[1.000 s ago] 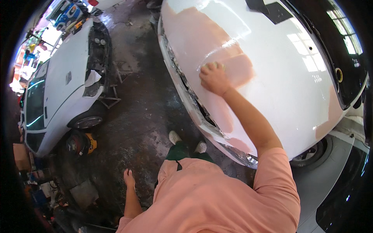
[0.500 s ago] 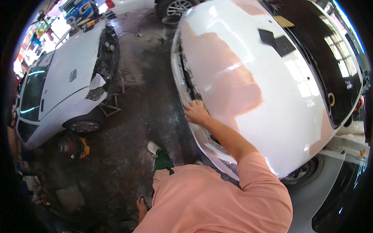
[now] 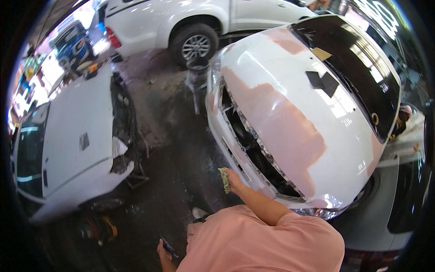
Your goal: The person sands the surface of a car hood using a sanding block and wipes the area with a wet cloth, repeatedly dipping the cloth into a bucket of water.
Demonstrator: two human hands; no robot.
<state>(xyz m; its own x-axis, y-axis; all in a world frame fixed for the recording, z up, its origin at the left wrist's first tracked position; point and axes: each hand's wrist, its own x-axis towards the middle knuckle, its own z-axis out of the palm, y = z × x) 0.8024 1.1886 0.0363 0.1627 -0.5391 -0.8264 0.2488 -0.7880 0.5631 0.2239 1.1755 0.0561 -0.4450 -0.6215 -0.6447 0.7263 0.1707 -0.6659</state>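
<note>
My right hand is closed on a crumpled yellow-green cloth, held out over the dark floor just in front of the car's bumper. White with large pinkish-beige patches, the car's hood lies to the right, above an open front slot. My left hand hangs low beside my body, closed around a dark oblong object whose kind I cannot make out.
A second white car with its front stripped stands at the left. A white pickup is behind. A dark bucket rests on a stand near the far bumper corner. Black-and-orange equipment sits on the floor, lower left.
My right hand has come away from the car's front edge, and the cloth in it now shows fully. The view has shifted, bringing in more of the pickup and the car's front slot.
</note>
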